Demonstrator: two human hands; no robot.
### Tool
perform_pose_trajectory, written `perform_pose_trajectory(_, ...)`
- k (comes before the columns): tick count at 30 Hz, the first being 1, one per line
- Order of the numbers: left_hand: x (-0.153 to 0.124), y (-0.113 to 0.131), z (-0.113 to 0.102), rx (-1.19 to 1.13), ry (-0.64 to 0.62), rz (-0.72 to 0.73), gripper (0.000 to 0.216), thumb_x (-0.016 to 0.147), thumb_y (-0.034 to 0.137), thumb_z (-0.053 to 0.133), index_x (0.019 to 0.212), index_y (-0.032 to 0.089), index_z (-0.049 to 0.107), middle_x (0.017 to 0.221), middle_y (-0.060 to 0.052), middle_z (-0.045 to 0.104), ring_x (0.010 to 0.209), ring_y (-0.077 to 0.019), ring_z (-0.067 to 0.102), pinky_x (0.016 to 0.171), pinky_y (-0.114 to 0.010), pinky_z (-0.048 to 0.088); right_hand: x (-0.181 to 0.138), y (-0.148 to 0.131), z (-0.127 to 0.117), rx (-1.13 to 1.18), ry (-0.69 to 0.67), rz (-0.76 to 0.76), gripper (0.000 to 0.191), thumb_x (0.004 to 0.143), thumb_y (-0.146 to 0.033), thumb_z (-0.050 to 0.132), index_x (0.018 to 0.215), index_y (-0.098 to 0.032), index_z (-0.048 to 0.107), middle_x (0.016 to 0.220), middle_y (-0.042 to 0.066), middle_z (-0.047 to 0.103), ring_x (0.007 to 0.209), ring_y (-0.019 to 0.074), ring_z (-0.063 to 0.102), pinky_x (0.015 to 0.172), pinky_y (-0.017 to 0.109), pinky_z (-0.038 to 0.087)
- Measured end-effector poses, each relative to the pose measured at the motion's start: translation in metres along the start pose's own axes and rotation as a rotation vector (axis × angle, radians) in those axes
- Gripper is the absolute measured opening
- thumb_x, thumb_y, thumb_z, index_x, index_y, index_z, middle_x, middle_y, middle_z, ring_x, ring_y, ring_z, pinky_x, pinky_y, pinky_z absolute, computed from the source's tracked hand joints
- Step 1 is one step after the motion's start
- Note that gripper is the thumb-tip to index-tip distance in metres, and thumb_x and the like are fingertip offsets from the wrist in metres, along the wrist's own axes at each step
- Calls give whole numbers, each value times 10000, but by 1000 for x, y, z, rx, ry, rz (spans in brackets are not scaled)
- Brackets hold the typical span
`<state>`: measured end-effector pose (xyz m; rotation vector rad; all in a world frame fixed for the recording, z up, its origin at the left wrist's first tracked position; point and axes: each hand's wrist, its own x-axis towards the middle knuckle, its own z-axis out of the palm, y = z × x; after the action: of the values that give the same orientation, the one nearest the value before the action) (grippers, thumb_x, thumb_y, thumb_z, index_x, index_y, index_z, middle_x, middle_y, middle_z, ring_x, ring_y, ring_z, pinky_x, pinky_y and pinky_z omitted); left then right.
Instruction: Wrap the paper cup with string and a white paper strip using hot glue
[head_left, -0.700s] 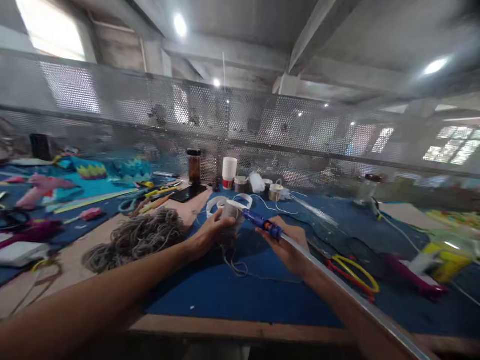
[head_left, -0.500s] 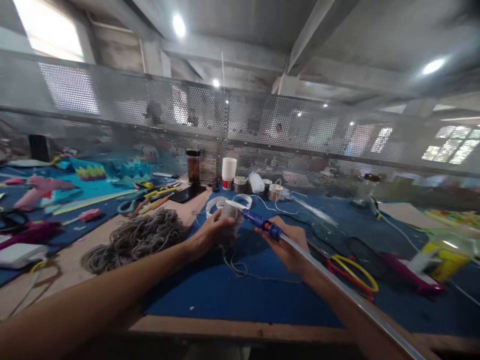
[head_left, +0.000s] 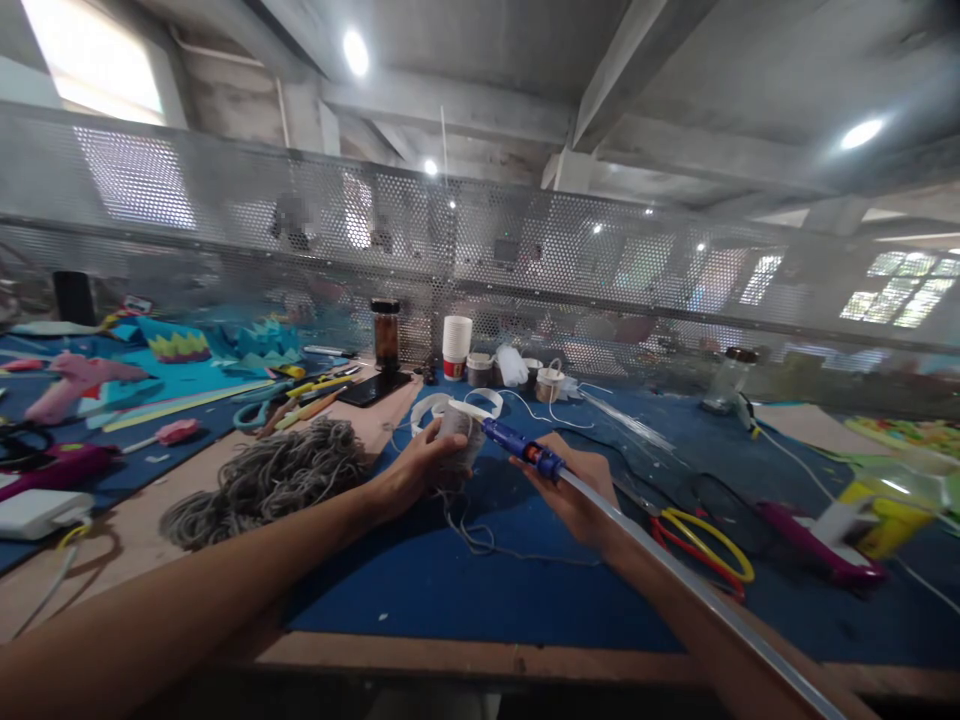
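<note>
My left hand (head_left: pixel 411 468) is closed around a small cup (head_left: pixel 459 440) wrapped in grey yarn, above the blue mat. A strand of grey yarn (head_left: pixel 480 540) trails from it onto the mat. In my right hand (head_left: pixel 574 490) is a blue glue gun (head_left: pixel 525 445), a long translucent stick (head_left: pixel 675 570) running from its back toward the lower right. The gun's pale nozzle (head_left: pixel 469 410) is at the cup's upper edge; whether they touch I cannot tell. Curled white strips (head_left: pixel 491 402) lie just behind the cup. A heap of grey yarn (head_left: pixel 274 480) lies left of my left hand.
Paper cups (head_left: pixel 457 345) stand stacked at the back, near a dark jar (head_left: pixel 385 335) and a phone (head_left: pixel 375 387). Yellow-and-red-handled scissors (head_left: pixel 709 545) and a purple glue gun (head_left: pixel 821 545) lie right. Left are a pink glue gun (head_left: pixel 82 380) and blue paper (head_left: pixel 225 345).
The view has shifted very slightly. Both hands keep their hold, and the glue gun's nozzle stays at the cup's upper edge.
</note>
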<state>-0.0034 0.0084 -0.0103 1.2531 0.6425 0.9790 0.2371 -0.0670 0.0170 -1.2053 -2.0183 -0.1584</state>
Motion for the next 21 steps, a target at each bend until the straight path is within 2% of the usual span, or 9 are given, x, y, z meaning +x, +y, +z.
perform_pose_trajectory(11,-2,6,2,-16,1,-27,399,848,380,679,1200,234,560,925,-16,623,713,-155,666,632,-267,534,0,1,2,-22,15,0,239,974,-445,557,915,-215,582,649,-28,619,533,127,562,544,220,334)
perform_pose_trajectory(21,-5,7,3,-56,27,-37,380,836,381,677,1169,224,583,929,-23,637,738,-161,648,665,-281,530,1,2,3,-69,42,10,271,979,-465,545,895,-210,587,633,-35,611,511,118,554,528,226,315)
